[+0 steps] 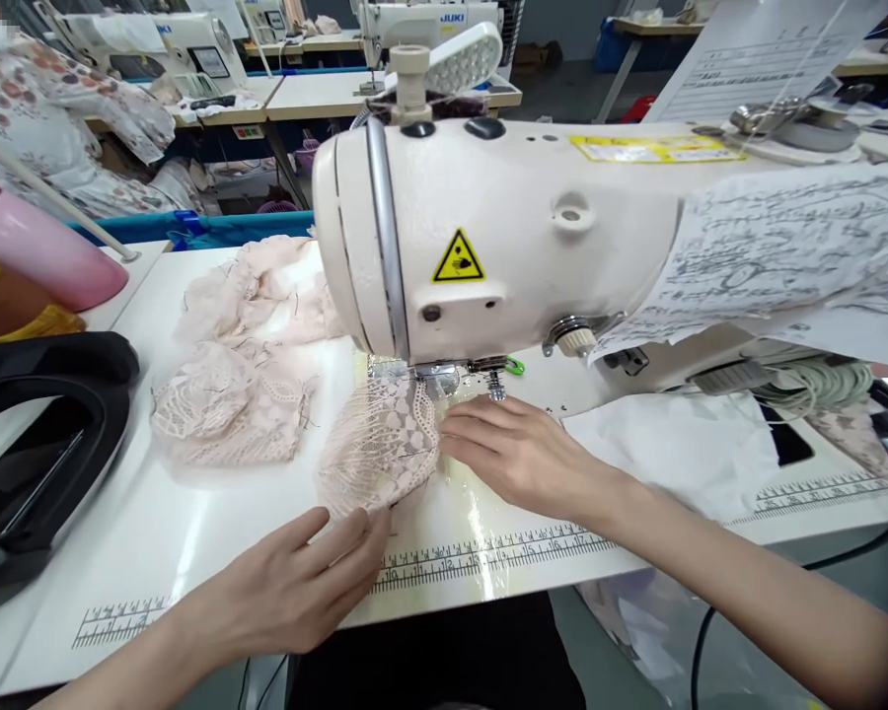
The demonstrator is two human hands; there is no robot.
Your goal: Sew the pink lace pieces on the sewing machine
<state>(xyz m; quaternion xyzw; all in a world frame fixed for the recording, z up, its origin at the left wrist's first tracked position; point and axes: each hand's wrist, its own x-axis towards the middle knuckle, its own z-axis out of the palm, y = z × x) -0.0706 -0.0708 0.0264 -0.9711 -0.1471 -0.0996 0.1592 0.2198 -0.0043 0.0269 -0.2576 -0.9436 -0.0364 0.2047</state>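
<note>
A pale pink lace piece (385,444) with a scalloped right border lies on the machine bed, its far end by the presser foot of the white sewing machine (510,237). At its near edge, my left hand (318,577) has closed fingertips on the lace; the thumb is hidden. My right hand (529,454) reaches in from the right, fingers together on the lace's right border beside the foot, its thumb out of sight. The needle tip cannot be made out. To the left lie another folded lace piece (229,404) and a crumpled pink fabric bundle (244,281).
A printed ruler strip (481,557) runs along the table's front edge. A black frame-like object (111,394), a pink bottle (51,247) and a thread cone stand left. White cloth (681,449) lies right. Handwritten paper (777,247) hangs on the machine. A person sits at back left.
</note>
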